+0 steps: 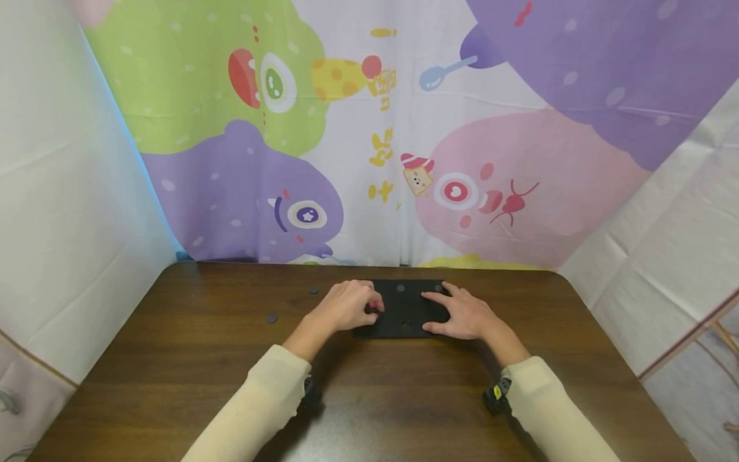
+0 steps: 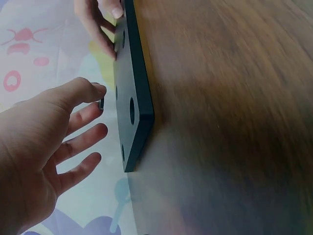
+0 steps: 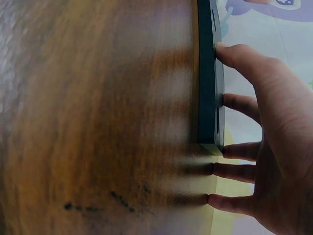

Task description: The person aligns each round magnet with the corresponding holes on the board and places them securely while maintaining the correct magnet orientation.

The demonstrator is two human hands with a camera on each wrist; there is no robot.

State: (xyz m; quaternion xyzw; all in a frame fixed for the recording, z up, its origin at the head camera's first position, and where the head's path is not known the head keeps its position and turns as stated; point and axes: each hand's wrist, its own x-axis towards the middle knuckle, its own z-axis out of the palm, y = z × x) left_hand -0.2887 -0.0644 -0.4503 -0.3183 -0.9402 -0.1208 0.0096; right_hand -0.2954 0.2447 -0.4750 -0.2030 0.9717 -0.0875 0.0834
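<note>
On the brown wood-grain surface (image 1: 392, 398) lay a flat black, holed rectangular board (image 1: 401, 308); your right hand (image 1: 466, 316), fingers spread, touched its right end, likely steadying it, while your left hand (image 1: 349, 308) pinched a small dark disc (image 2: 101, 104), probably for control.

Beyond the left hand (image 1: 348, 307), the cartoon-print curtain (image 1: 358, 212) bears yellow lettering (image 1: 380, 149) with an exclamation mark (image 1: 381, 33); other characters are illegible.
</note>
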